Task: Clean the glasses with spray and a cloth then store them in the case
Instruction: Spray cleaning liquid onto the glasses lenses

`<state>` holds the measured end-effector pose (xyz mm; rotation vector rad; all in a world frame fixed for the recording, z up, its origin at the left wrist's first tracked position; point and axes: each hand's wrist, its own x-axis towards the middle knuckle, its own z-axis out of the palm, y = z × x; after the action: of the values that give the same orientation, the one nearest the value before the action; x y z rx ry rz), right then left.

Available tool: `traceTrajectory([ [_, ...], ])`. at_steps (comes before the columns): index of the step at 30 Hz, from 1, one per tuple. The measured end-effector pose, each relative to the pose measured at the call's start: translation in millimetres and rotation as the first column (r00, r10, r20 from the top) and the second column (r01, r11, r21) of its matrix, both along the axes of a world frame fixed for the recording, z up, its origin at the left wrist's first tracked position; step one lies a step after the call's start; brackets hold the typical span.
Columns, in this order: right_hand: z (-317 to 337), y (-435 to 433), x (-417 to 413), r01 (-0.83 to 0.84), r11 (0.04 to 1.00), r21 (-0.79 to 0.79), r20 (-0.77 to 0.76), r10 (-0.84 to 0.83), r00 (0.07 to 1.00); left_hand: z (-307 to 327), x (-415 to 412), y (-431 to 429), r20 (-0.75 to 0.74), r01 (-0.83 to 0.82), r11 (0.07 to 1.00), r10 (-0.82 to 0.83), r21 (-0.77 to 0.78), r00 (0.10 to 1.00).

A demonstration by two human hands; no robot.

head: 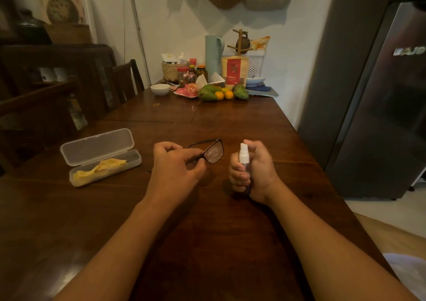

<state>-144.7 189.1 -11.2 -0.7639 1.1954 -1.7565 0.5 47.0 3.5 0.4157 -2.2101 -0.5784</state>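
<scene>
Glasses [213, 152], dark frame, sit mid-table just above the wood, pinched by your left hand [175, 164] at one temple arm, with the lens turned toward the bottle and looking hazy. Your right hand [253, 169] grips the small spray bottle [244, 155] upright, just right of the glasses, fingers wrapped round the body and index finger curled over the white pump head. The clear plastic case [101, 155] lies open on the table [207, 231] to the left, lid flipped to the far side, with the yellow cloth [101, 168] crumpled inside. Fruit [214, 93] and jars crowd the far end. A grey fridge [373, 93] stands on the right.
</scene>
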Motion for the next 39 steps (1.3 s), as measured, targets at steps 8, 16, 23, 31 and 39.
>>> traceTrajectory([
  [8,-1,-1,-2,0.089,0.996,-0.021,-0.015,-0.089,0.996,-1,0,2,-0.028,0.018,1.0,-0.019,-0.007,0.999],
  [16,3,-9,11,0.426,0.9,0.092,-0.473,-0.337,0.814,-3,-2,2,-0.03,0.015,0.999,-0.016,-0.031,0.999],
  [23,4,-12,12,0.504,0.861,0.076,-0.562,-0.38,0.735,-7,-7,5,-0.018,0.014,1.0,-0.014,-0.015,1.0],
  [31,4,-15,13,0.528,0.842,0.113,-0.552,-0.389,0.738,-5,-6,5,0.015,0.023,1.0,-0.023,0.006,1.0],
  [39,3,-8,13,0.422,0.899,0.12,-0.528,-0.302,0.794,-7,-8,4,0.055,-0.008,0.999,0.005,0.039,0.998],
])
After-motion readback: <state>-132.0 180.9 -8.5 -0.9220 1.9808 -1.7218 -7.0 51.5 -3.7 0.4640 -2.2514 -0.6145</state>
